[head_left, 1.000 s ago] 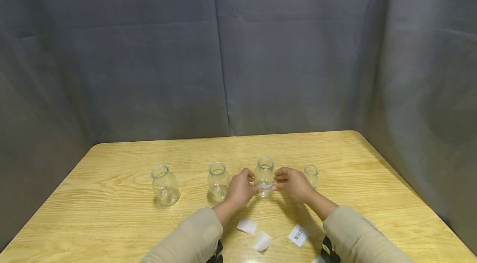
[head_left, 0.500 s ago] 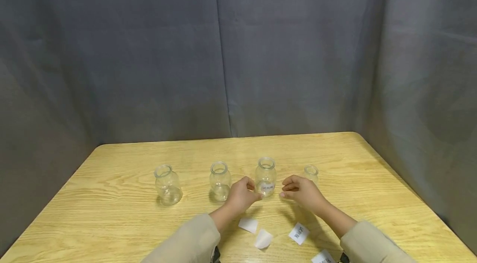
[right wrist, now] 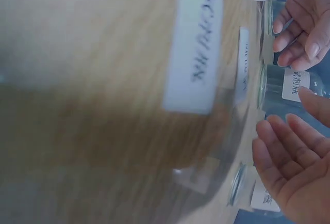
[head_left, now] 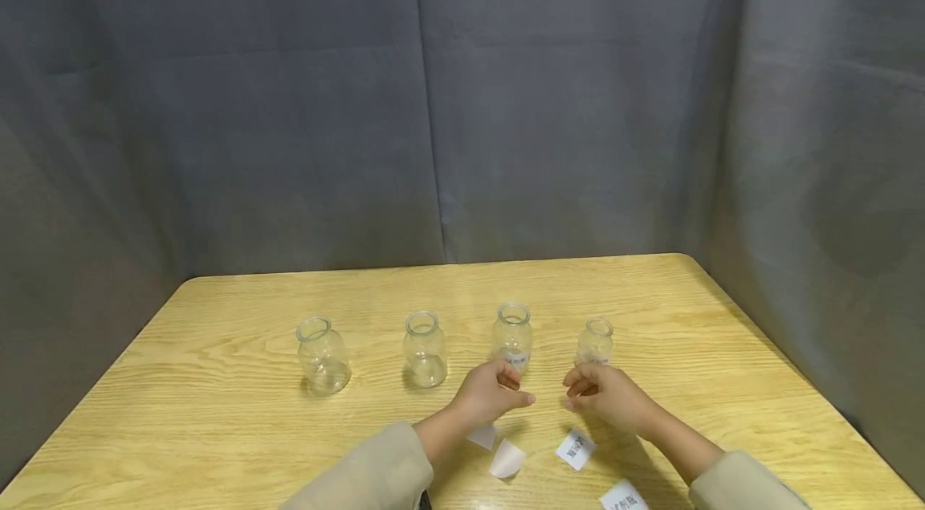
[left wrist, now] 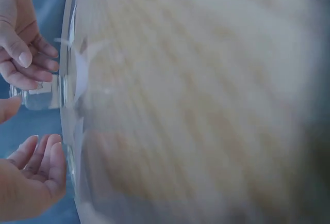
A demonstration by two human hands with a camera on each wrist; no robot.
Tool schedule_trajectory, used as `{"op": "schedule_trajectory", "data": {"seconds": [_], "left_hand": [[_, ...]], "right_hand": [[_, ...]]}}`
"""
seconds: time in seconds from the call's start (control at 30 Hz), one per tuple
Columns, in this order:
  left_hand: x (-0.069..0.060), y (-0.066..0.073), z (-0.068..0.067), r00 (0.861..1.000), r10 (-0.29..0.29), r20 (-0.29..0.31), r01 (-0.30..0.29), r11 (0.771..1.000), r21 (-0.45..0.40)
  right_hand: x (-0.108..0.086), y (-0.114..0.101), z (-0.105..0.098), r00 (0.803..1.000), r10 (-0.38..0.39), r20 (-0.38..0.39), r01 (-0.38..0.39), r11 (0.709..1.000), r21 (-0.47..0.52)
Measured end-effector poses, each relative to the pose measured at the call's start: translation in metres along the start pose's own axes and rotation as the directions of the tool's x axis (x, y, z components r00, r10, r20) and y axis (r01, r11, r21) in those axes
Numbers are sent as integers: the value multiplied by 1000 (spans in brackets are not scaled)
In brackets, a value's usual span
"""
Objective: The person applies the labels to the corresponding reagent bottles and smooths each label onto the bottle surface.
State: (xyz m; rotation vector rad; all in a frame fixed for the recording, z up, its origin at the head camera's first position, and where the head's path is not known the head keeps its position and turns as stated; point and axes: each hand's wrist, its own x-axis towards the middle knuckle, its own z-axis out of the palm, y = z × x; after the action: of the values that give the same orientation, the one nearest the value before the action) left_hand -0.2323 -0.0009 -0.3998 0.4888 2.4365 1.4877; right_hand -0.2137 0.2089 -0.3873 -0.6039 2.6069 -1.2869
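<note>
Draws loosely parted, empty left grip (head_left: pixel 488 396) and right grip (head_left: pixel 613 397) back from labelled jar (head_left: pixel 512 337) just beyond left grip; apparently finishes with its label (head_left: pixel 517 359).

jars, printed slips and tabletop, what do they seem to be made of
Jars: probably glass, clear and glossy; wood grain shows through them. Printed slips: likely paper, fairly matte, thin and white with dark print; coated film is possible. Tabletop: wood or wood-look laminate, slight sheen; grain lines run across it.
</note>
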Motion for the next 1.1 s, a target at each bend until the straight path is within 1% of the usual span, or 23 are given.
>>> {"op": "schedule_trajectory", "data": {"seconds": [0.1, 0.27, 0.37, 0.47, 0.53, 0.63, 0.73, 0.8, 0.93, 1.03, 1.1], "left_hand": [[-1, 2, 4, 1000, 5, 28, -5, 1000, -8], [-2, 5, 9, 998, 14, 66, -12, 999, -34], [-3, 7, 12, 995, 2, 96, 3, 999, -48], [-4, 8, 13, 990, -22, 136, 32, 997, -66], [-5, 9, 14, 987, -36, 155, 48, 996, -78], [-5, 8, 15, 982, -47, 185, 62, 995, -80], [-5, 8, 15, 976, -55, 210, 71, 995, -67], [-5, 7, 16, 974, -62, 218, 77, 995, -60], [-4, 7, 18, 969, -73, 237, 88, 995, -52], [-3, 7, 19, 965, -74, 253, 89, 995, -49], [-2, 7, 20, 964, -67, 256, 82, 995, -47]], "right_hand": [[-6, 3, -2, 999, 18, 28, -18, 1000, -5], [-16, 7, -3, 996, 67, 53, -68, 998, 13], [-20, 7, -2, 993, 98, 66, -100, 995, 23], [-22, 8, 1, 990, 122, 69, -123, 992, 21], [-23, 8, 4, 990, 123, 65, -122, 992, -15], [-23, 8, 9, 993, 102, 58, -97, 992, -79], [-24, 8, 13, 996, 76, 41, -69, 987, -148], [-24, 7, 16, 997, 76, 21, -72, 982, -175], [-23, 5, 19, 994, 107, -5, -106, 977, -186], [-22, 4, 20, 992, 130, -7, -129, 977, -171], [-22, 3, 21, 992, 130, -5, -129, 978, -167]]}}
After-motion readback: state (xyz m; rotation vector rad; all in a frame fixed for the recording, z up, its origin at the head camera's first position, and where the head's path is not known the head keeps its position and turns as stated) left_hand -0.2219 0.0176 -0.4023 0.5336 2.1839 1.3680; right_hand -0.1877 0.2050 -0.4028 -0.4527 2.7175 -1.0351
